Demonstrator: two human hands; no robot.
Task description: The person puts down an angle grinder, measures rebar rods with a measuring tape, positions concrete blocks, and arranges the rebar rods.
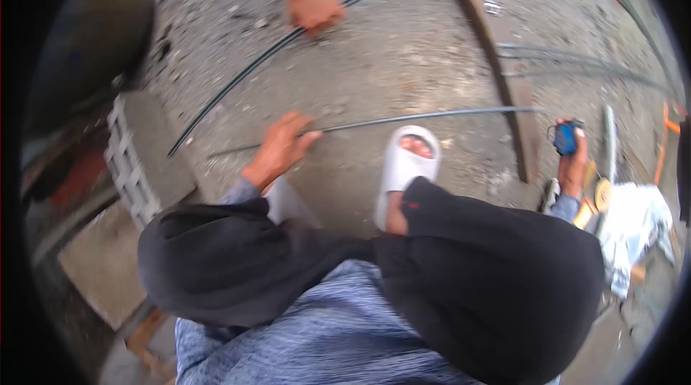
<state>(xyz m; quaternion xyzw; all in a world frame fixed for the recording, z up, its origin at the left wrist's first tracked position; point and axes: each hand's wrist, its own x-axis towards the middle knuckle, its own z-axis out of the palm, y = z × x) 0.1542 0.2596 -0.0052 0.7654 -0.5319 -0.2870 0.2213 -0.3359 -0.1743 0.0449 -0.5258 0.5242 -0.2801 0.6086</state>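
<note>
A thin grey steel rod (432, 113) lies across the ground in front of me, its right end over a wooden strip. My left hand (282, 144) is on this rod left of its middle, the rod passing between thumb and fingers. Out to the right, beside my knee, my right hand (573, 158) grips a blue tape measure (566, 138). Farther forward, another person's hand (314, 5) holds a pair of longer rods (248, 72) that look curved in this wide view. Any tape drawn from the case cannot be made out.
The brown wooden strip (497, 47) crosses the ground at right, with more rods (576, 57) beyond it. A hollow concrete block (155, 144) stands at left. My white slipper (410, 162) is close to the rod. Silvery sheeting (637, 230) lies at lower right.
</note>
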